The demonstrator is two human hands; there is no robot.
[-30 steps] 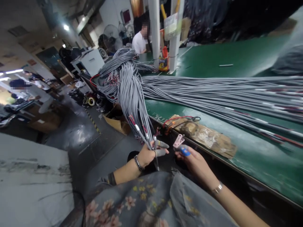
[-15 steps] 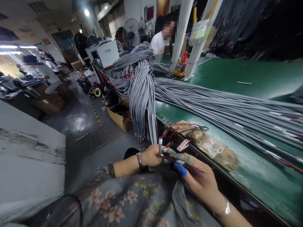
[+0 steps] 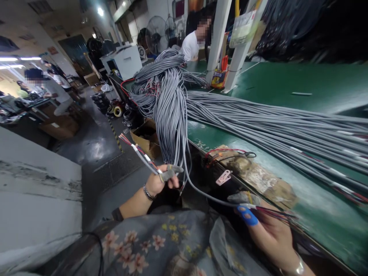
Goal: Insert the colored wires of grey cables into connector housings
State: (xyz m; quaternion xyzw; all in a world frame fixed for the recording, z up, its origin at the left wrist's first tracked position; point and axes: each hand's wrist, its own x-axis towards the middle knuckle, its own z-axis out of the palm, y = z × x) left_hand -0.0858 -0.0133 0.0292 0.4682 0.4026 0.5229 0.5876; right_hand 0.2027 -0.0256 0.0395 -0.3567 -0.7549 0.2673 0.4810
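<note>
Grey cable [image 3: 198, 191]: one length hanging from the cable bundle [image 3: 169, 103] at the edge of the green bench [image 3: 287, 76]. Its stripped end is pinched in the closed fingers of the right hand [image 3: 267, 230]. Left hand [image 3: 159, 181]: clenched around a second cable end [image 3: 143, 155], coloured wires pointing up-left.

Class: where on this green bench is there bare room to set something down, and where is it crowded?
Bare: the green top beyond the grey cables, right of the white posts; a strip between cables and cardboard pad. Crowded: the middle, under cables.
</note>
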